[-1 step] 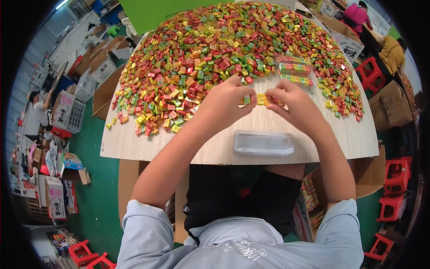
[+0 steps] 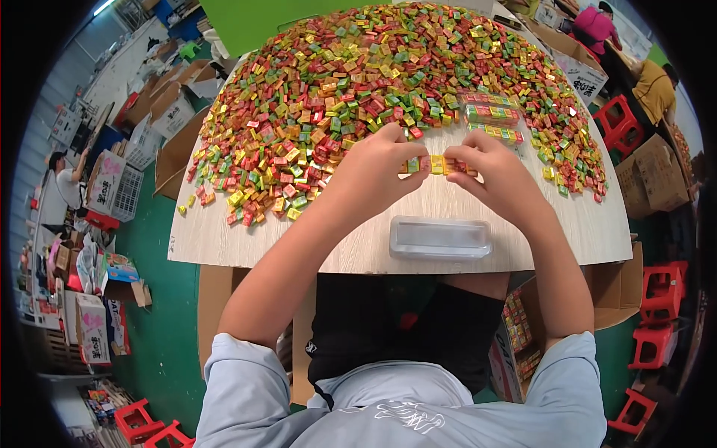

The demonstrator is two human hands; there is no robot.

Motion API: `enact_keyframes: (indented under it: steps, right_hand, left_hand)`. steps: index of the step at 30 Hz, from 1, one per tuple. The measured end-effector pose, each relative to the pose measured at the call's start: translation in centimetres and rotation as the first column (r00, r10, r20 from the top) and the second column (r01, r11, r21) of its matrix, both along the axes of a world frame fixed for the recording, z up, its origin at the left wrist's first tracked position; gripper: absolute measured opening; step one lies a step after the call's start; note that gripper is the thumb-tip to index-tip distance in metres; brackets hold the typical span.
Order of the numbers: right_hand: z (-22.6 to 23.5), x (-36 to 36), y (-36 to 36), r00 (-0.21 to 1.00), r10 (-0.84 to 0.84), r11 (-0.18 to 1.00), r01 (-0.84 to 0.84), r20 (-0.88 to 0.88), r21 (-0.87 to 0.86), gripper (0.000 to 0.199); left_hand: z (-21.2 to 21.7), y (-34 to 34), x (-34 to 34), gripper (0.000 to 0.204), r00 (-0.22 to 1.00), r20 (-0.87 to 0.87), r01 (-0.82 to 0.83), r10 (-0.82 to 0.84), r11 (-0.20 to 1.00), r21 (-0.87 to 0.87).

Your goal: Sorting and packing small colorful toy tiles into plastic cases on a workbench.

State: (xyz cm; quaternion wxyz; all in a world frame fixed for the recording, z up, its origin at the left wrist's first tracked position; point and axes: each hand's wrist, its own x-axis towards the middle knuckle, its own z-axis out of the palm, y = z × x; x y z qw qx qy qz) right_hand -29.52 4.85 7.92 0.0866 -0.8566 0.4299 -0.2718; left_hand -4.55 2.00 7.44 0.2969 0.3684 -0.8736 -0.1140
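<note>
Both my hands are raised over the middle of the table, pinching the two ends of a short row of small wrapped candies. My left hand closes on the left end, where a green and a red piece show. My right hand grips the right end, with red pieces partly hidden by its fingers; a yellow piece shows between the hands. Closer to me lies a clear plastic box with nothing visible in it. Just beyond my right hand, neat rows of candies sit in what looks like clear packaging.
A huge heap of loose red, yellow, green and orange candies covers the far part of the pale table. Cardboard boxes stand below its front edge. Red stools and other people are off to the sides.
</note>
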Motion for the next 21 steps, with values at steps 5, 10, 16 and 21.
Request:
enact_keyframes:
  steps: [5, 10, 16, 21]
  right_hand:
    - [1.6, 1.0, 3.8, 0.999, 0.008, 1.0, -0.009, 0.034, 0.025, 0.03]
    - [1.3, 1.1, 8.1, 0.999, -0.014, 0.997, 0.012, 0.036, 0.072, 0.033]
    - [-0.2, 1.0, 9.2, 0.997, -0.071, 0.996, 0.072, -0.024, 0.053, 0.037]
    - [-1.5, 0.6, 9.9, 0.99, -0.133, 0.988, 0.129, 0.049, 0.091, 0.035]
  left_hand:
    - [1.5, 3.9, 1.1, 0.02, 1.0, -0.017, 0.002, -0.002, 1.0, -0.015]
    - [1.7, 8.2, 1.3, 0.023, 0.999, -0.027, 0.028, -0.027, 0.999, 0.044]
    - [-0.9, 8.9, 0.6, 0.032, 0.999, 0.033, 0.038, -0.037, 0.999, -0.007]
    - [-2.1, 9.5, 0.6, 0.04, 0.999, 0.035, 0.046, -0.041, 0.988, -0.148]
